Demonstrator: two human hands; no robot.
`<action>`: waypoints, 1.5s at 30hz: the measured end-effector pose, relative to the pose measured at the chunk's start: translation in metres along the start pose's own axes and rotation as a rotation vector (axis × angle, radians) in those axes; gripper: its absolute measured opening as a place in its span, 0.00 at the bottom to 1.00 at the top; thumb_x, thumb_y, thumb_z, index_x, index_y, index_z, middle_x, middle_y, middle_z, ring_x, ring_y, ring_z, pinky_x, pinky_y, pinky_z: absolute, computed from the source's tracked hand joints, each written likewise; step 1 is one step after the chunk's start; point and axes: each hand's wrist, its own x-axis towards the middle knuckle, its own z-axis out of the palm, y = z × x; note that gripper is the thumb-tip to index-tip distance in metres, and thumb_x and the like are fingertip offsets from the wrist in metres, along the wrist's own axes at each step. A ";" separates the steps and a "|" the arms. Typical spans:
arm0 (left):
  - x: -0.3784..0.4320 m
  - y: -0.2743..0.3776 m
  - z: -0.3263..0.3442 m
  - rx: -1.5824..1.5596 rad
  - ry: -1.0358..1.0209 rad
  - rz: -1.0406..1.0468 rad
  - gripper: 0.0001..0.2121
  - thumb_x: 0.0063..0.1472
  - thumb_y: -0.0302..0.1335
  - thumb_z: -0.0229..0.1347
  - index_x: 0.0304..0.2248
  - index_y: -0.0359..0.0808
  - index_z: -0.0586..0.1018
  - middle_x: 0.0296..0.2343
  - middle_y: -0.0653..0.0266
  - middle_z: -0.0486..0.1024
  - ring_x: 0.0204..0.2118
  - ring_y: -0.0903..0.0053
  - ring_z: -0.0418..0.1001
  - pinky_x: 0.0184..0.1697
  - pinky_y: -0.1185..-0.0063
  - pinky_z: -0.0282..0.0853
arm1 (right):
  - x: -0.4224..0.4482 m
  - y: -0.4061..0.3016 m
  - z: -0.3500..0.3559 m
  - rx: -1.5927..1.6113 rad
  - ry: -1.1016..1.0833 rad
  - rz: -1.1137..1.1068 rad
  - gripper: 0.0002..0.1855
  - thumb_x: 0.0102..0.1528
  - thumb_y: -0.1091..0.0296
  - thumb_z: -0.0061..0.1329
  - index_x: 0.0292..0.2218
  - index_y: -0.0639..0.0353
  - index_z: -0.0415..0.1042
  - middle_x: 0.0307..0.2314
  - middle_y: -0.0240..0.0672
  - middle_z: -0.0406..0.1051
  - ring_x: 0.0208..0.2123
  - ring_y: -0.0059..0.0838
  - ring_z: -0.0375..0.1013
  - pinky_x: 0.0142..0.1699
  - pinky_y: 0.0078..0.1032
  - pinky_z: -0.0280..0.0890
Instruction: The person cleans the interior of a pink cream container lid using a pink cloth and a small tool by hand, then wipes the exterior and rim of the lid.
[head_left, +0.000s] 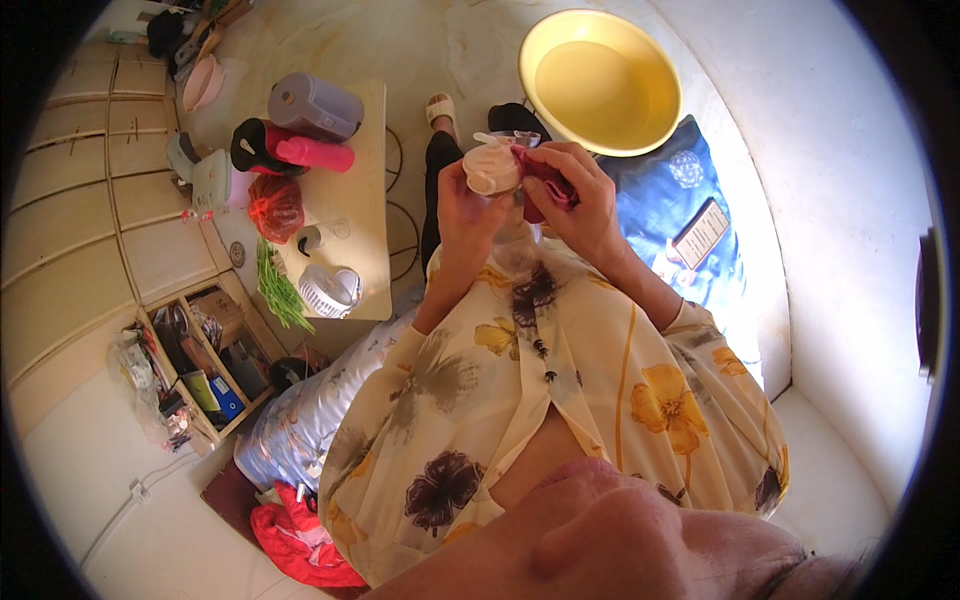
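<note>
My left hand (472, 214) grips a clear bottle with a cream flip-top lid (491, 169), held upright in front of my chest. A dark pink cloth (551, 193) is bunched in my right hand (576, 199), pressed against the right side of the lid. The bottle's transparent body shows only partly below the hands. Just behind the lid a clear container (525, 139) is partly in view; its lower part is hidden.
At left, a wooden table (367, 225) holds an electric kettle (319, 107), a pink bottle (319, 154), a red plastic bag (276, 210) and a glass cup (330, 232). A yellow basin (600, 82) stands ahead; a phone (701, 234) lies on blue fabric (652, 187) at right.
</note>
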 end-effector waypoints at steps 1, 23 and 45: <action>-0.001 0.000 0.001 0.016 0.014 0.012 0.31 0.58 0.22 0.67 0.55 0.29 0.62 0.54 0.52 0.69 0.58 0.67 0.69 0.65 0.66 0.64 | -0.001 -0.001 0.000 -0.006 -0.012 0.000 0.13 0.57 0.76 0.58 0.45 0.64 0.79 0.38 0.44 0.78 0.39 0.38 0.80 0.43 0.27 0.75; 0.004 0.011 0.019 0.069 -0.016 -0.033 0.29 0.58 0.16 0.63 0.55 0.29 0.63 0.55 0.49 0.69 0.58 0.64 0.71 0.63 0.66 0.69 | 0.004 -0.009 -0.012 0.052 -0.024 -0.072 0.13 0.54 0.79 0.59 0.43 0.61 0.81 0.38 0.43 0.76 0.38 0.41 0.79 0.43 0.30 0.75; 0.005 0.001 0.003 -0.015 -0.082 -0.066 0.28 0.61 0.18 0.62 0.57 0.29 0.63 0.56 0.51 0.68 0.59 0.68 0.69 0.64 0.68 0.66 | 0.001 -0.006 -0.007 0.018 -0.023 -0.104 0.14 0.54 0.78 0.60 0.43 0.61 0.80 0.38 0.42 0.74 0.37 0.41 0.78 0.42 0.31 0.74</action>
